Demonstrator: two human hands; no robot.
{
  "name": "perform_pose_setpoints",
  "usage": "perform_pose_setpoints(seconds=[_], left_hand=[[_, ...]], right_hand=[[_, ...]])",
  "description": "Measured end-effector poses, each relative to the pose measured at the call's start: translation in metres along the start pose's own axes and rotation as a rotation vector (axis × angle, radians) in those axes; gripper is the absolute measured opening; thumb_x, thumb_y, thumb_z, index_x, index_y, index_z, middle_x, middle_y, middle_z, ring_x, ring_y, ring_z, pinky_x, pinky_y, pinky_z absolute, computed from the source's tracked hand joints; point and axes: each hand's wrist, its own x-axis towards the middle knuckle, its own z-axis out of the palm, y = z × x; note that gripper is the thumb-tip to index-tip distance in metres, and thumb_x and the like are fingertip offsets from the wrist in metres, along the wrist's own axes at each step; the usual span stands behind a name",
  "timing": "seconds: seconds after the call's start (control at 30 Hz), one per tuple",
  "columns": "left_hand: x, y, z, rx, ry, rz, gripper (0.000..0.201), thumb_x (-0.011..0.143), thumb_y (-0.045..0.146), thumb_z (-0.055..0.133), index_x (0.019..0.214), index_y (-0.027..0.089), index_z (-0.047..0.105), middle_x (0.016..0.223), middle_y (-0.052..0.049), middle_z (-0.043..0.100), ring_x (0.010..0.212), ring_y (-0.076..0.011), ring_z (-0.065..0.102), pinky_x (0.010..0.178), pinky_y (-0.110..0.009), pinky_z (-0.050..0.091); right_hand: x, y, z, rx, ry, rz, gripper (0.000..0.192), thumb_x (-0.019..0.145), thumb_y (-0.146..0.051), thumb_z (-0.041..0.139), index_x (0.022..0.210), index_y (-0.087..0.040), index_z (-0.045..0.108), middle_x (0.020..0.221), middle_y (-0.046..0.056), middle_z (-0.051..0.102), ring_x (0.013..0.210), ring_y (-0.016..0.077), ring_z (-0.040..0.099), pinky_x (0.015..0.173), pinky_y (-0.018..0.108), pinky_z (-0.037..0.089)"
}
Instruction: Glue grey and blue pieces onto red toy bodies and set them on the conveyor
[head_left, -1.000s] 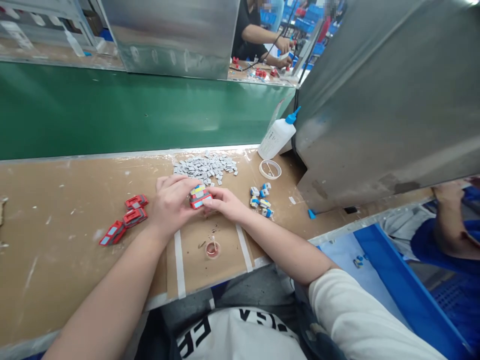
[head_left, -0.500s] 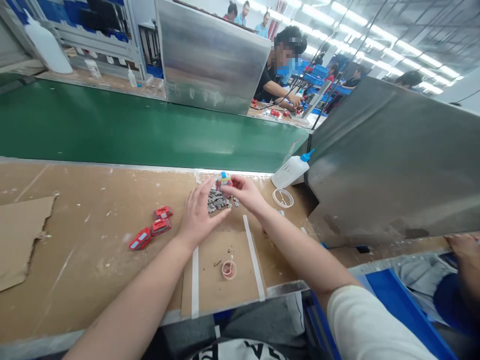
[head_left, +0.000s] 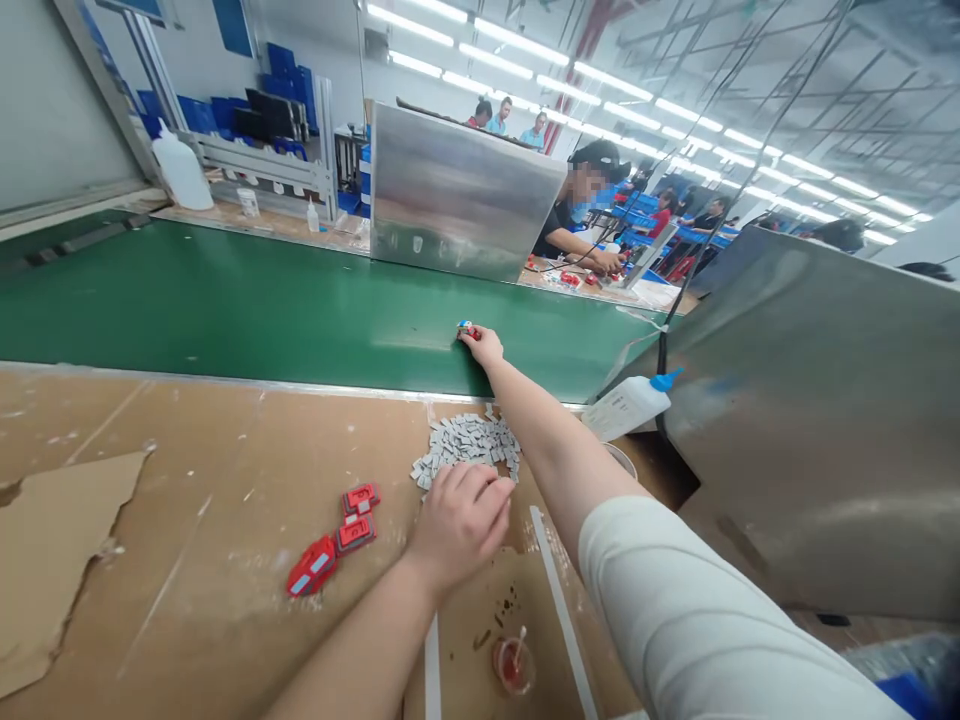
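My right hand is stretched far forward over the green conveyor belt. Its fingers are closed on a small toy vehicle with blue, yellow and red parts, at or just above the belt surface. Nearer to me, my left hand is at the near edge of a pile of small grey pieces, back of the hand up. Its fingers are loosely bent and a little apart, with no object visible in them; the fingertips are partly hidden. Several red toy parts lie left of this hand.
A small cup of reddish liquid with a stick stands on cardboard near me. At the right are a blue-tipped squeeze bottle and a metal partition. Torn cardboard lies left. A co-worker works across the belt.
My right hand has moved forward from above the grey pile to the belt with the toy vehicle. My left hand has let its fingers bend near the pile. The view has tilted up.
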Motion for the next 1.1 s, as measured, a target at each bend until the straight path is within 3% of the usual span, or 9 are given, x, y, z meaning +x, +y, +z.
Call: perform_pose_setpoints(seconds=[0.2,0.33,0.47,0.6,0.67,0.77,0.87,1.0,1.1], left_hand=[[0.0,-0.001,0.002,-0.001,-0.005,0.004,0.016,0.101,0.015,0.06,0.112,0.023,0.068,0.1,-0.007,0.075,0.088,-0.0233,0.066,0.078,-0.04,0.05],[0.002,-0.004,0.0,0.003,-0.015,0.021,0.017,0.102,0.016,0.059,0.115,0.023,0.068,0.102,-0.007,0.076,0.091,-0.0235,0.069,0.082,-0.039,0.051],[0.005,-0.008,0.0,0.006,-0.029,0.072,0.02,0.104,0.017,0.058,0.119,0.023,0.07,0.105,-0.007,0.077,0.095,-0.0249,0.071,0.087,-0.04,0.052],[0.005,-0.01,0.005,-0.024,-0.078,0.057,0.022,0.105,0.018,0.055,0.118,0.024,0.072,0.103,-0.007,0.08,0.094,-0.0253,0.074,0.085,-0.039,0.054],[0.004,-0.01,0.005,-0.052,-0.125,0.016,0.024,0.106,0.021,0.053,0.12,0.025,0.072,0.1,-0.006,0.081,0.088,-0.0238,0.076,0.08,-0.036,0.055],[0.002,-0.01,0.003,-0.08,-0.215,-0.077,0.027,0.106,0.029,0.053,0.123,0.027,0.073,0.09,-0.002,0.081,0.077,-0.021,0.076,0.067,-0.031,0.052],[0.002,-0.009,0.0,-0.077,-0.294,-0.144,0.027,0.104,0.036,0.054,0.121,0.028,0.074,0.08,0.001,0.079,0.07,-0.0198,0.075,0.062,-0.03,0.047],[0.006,0.002,-0.008,-0.018,-0.382,-0.151,0.027,0.105,0.037,0.051,0.108,0.026,0.076,0.082,-0.001,0.08,0.07,-0.0196,0.073,0.064,-0.031,0.047],[0.011,0.011,-0.02,0.118,-0.503,-0.092,0.026,0.104,0.037,0.054,0.092,0.025,0.074,0.086,-0.006,0.079,0.081,-0.0234,0.074,0.069,-0.033,0.049]], right_hand=[[0.011,-0.013,-0.017,-0.086,0.038,0.14,0.045,0.106,-0.046,0.07,0.141,-0.017,0.067,0.145,0.013,0.068,0.13,0.0286,0.068,0.112,0.055,0.06],[-0.013,-0.012,-0.049,-0.093,0.023,0.033,0.045,0.109,-0.047,0.065,0.141,-0.015,0.066,0.138,0.013,0.07,0.121,0.0246,0.071,0.105,0.046,0.061],[-0.075,0.023,-0.098,-0.152,-0.134,-0.159,0.045,0.113,-0.047,0.051,0.131,-0.014,0.075,0.12,0.007,0.079,0.103,0.0145,0.068,0.093,0.025,0.051],[-0.175,0.075,-0.149,-0.3,-0.412,-0.246,0.033,0.086,-0.046,0.087,0.105,-0.018,0.085,0.103,0.004,0.081,0.086,0.0146,0.067,0.078,0.024,0.046],[-0.224,0.098,-0.164,-0.387,-0.459,-0.244,0.04,0.08,-0.05,0.091,0.105,-0.019,0.086,0.111,0.008,0.081,0.09,0.0182,0.07,0.076,0.026,0.046],[-0.275,0.121,-0.171,-0.503,-0.431,-0.187,0.043,0.089,-0.055,0.083,0.111,-0.018,0.084,0.116,0.014,0.081,0.099,0.0251,0.073,0.078,0.029,0.047],[-0.296,0.124,-0.166,-0.561,-0.386,-0.129,0.037,0.096,-0.051,0.076,0.111,-0.017,0.083,0.107,0.014,0.082,0.101,0.0283,0.074,0.079,0.031,0.047],[-0.312,0.103,-0.158,-0.532,-0.293,-0.168,0.037,0.099,-0.046,0.075,0.117,-0.014,0.08,0.115,0.017,0.081,0.11,0.029,0.071,0.081,0.031,0.044],[-0.33,0.081,-0.147,-0.416,-0.269,-0.272,0.039,0.109,-0.053,0.06,0.11,-0.017,0.077,0.108,0.012,0.08,0.099,0.0216,0.068,0.076,0.029,0.038]])
